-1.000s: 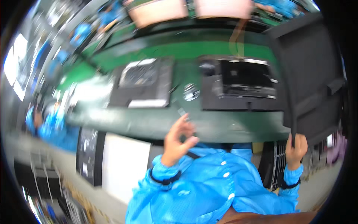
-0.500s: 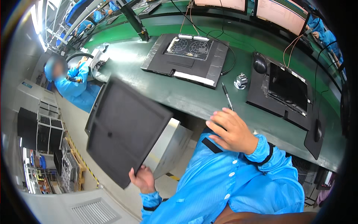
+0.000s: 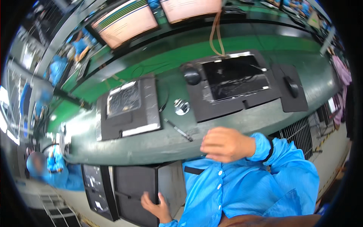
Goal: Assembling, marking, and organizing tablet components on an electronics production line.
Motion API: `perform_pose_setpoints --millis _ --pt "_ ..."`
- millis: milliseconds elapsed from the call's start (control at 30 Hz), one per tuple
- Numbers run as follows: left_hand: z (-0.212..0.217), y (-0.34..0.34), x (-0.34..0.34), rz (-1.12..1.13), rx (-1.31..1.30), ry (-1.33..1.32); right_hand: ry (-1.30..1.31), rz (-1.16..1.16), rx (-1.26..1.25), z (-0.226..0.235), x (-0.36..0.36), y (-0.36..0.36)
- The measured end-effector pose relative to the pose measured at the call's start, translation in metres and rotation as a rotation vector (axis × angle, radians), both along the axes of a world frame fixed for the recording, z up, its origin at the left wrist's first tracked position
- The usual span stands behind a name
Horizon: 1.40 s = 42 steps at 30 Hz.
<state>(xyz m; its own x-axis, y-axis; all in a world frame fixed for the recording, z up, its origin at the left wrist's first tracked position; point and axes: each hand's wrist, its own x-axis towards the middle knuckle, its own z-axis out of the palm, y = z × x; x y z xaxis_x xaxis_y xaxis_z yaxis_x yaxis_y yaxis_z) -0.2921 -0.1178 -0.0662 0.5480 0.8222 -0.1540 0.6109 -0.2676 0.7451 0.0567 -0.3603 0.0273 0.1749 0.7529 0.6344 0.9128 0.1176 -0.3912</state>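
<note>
My left hand (image 3: 155, 206) grips the edge of a flat black panel (image 3: 134, 191), held upright below the front edge of the green workbench (image 3: 159, 145). My right hand (image 3: 227, 145) hovers at the bench's front edge with loosely bent fingers and nothing in it. Just left of it lies a slim dark screwdriver (image 3: 178, 129). Behind that stands a small round metal dish (image 3: 181, 106). An opened laptop base (image 3: 128, 108) with fans showing lies to the left. A second opened laptop (image 3: 234, 77) rests on a black mat to the right.
A black mouse (image 3: 191, 75) sits by the right laptop, and another mouse (image 3: 292, 86) lies on a pad at far right. Two lit monitors (image 3: 124, 20) stand behind. A person in blue (image 3: 47, 168) is at the left. More dark panels (image 3: 94, 189) stand under the bench.
My left hand has brought the black panel down from out at my left to under the bench edge. My right hand stays near the front edge. My view has swung back toward the bench.
</note>
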Motion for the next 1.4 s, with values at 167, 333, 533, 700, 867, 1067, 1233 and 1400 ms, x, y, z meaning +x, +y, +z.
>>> perform_pose_setpoints --millis 167,333,533,700,867,1067,1233,1400 --pt "-0.023 0.032 0.042 -0.006 0.341 0.658 -0.213 -0.685 -0.142 0.052 0.086 -0.104" --pt "-0.048 0.033 0.036 -0.021 0.505 0.532 -0.287 -0.985 -0.298 0.026 0.144 -0.189" --pt "0.089 -0.010 0.107 -0.617 0.056 0.358 -0.109 -0.795 -0.442 0.011 0.186 -0.218" --pt "0.148 -0.079 0.257 -1.159 0.512 -0.284 -0.019 -0.773 -0.488 0.014 0.213 -0.219" --pt "0.117 -0.146 0.358 -1.164 0.724 -0.352 0.083 -0.532 -0.564 0.040 0.227 -0.216" --pt "0.111 -0.169 0.400 -1.016 0.741 -0.553 0.125 -0.717 -0.534 0.125 0.136 -0.193" --pt "0.115 -0.152 0.383 -0.884 0.745 -1.069 0.321 -0.961 -0.300 0.145 0.101 -0.196" --pt "0.187 -0.077 0.242 -0.490 0.283 -0.846 -0.247 -0.721 0.081 0.091 0.071 -0.135"
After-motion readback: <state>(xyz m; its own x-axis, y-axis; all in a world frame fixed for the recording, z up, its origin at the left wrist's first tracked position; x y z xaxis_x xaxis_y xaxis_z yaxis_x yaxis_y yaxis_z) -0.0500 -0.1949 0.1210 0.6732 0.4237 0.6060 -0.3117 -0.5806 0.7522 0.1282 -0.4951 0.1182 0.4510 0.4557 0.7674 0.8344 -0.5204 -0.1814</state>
